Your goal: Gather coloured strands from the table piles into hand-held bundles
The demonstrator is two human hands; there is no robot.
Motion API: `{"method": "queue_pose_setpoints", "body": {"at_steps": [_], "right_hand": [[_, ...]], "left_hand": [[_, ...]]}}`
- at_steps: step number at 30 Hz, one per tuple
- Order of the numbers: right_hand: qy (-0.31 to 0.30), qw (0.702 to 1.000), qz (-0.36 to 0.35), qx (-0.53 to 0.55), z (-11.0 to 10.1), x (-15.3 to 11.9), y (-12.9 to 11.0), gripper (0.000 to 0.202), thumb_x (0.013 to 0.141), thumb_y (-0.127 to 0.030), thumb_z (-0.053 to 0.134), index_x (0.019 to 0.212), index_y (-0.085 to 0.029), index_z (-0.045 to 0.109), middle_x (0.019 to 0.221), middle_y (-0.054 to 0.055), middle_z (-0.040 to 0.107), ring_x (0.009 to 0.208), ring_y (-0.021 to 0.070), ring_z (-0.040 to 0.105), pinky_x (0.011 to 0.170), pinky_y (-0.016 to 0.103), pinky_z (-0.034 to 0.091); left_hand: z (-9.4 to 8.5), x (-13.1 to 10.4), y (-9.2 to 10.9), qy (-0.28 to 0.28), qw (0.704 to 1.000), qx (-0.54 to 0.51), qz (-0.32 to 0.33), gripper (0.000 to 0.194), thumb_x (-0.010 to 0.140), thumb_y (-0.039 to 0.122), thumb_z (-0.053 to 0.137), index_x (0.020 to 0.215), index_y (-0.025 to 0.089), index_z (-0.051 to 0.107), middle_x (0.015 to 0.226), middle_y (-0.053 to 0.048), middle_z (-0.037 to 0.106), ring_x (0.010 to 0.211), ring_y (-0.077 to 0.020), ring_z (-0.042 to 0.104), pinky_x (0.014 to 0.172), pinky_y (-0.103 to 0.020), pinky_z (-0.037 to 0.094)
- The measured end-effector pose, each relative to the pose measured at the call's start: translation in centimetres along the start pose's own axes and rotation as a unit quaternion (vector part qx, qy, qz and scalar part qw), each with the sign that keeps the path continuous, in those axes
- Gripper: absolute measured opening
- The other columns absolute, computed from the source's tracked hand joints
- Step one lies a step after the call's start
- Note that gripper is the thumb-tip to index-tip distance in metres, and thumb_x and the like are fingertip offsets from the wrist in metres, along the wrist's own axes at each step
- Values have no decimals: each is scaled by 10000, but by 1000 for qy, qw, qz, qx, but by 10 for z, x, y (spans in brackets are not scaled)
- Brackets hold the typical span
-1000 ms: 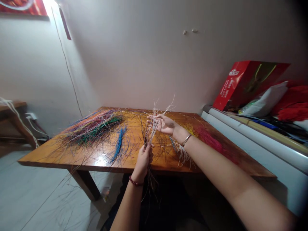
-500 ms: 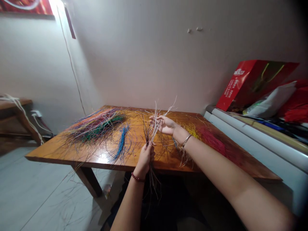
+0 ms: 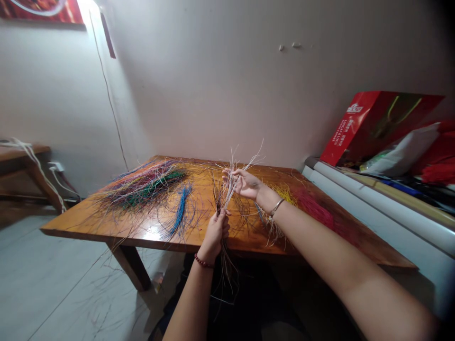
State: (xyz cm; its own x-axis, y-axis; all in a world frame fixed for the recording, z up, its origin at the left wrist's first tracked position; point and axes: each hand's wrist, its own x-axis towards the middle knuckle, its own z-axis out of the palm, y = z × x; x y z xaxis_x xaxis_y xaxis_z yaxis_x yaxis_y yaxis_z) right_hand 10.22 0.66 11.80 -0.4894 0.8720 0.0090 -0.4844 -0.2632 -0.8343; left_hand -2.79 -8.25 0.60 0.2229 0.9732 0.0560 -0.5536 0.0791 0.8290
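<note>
My left hand [image 3: 217,232] is closed round a bundle of thin wires, dark brown [image 3: 217,199] and white [image 3: 230,193], near the table's front edge. The lower ends hang loose below the fist. Above and to the right, my right hand [image 3: 247,184] has its fingers curled on the upper part of the white wires, whose tips fan out past the fingers. The dark wires stand apart on the left side of the bundle. Between the hands the white wires run fairly straight. Some loose pale wires [image 3: 275,232] lie under my right wrist.
On the wooden table [image 3: 88,227] lie a blue wire bundle [image 3: 182,208], a mixed heap with green wires [image 3: 156,187] at left, and yellow [image 3: 286,193] and crimson wires [image 3: 314,208] at right. Long white rolls [image 3: 373,194] and a red paper bag [image 3: 369,123] stand beyond the right edge.
The hands keep nearly the same place and hold on the wires. A white wire end now loops out lower below my left fist. The view has shifted slightly.
</note>
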Motion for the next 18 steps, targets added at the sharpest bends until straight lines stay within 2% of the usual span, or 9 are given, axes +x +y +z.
{"method": "queue_pose_setpoints", "body": {"at_steps": [6,12,18], "right_hand": [[31,999,9,-13,4,-2,-1,201,750,-74,491,899,-182,571,844,4,627,737,89,592,531,157,447],[12,1000,-5,-6,0,-1,0,242,705,-66,518,901,-196,577,859,-2,636,764,109,591,621,203,476],[38,995,-40,-85,1,2,6,225,694,-90,605,895,-191,604,900,23,638,798,108,572,621,181,451]], "left_hand": [[0,0,-1,-3,1000,-5,5,357,733,509,572,804,172,480,521,98,169,367,-20,115,331,-157,66],[-1,-1,-1,-5,1000,-3,7,349,740,506,566,807,174,481,520,98,163,369,-22,106,331,-156,65],[1,-1,1,4,1000,4,-1,368,723,522,576,801,175,479,519,99,166,366,-21,114,331,-156,66]]}}
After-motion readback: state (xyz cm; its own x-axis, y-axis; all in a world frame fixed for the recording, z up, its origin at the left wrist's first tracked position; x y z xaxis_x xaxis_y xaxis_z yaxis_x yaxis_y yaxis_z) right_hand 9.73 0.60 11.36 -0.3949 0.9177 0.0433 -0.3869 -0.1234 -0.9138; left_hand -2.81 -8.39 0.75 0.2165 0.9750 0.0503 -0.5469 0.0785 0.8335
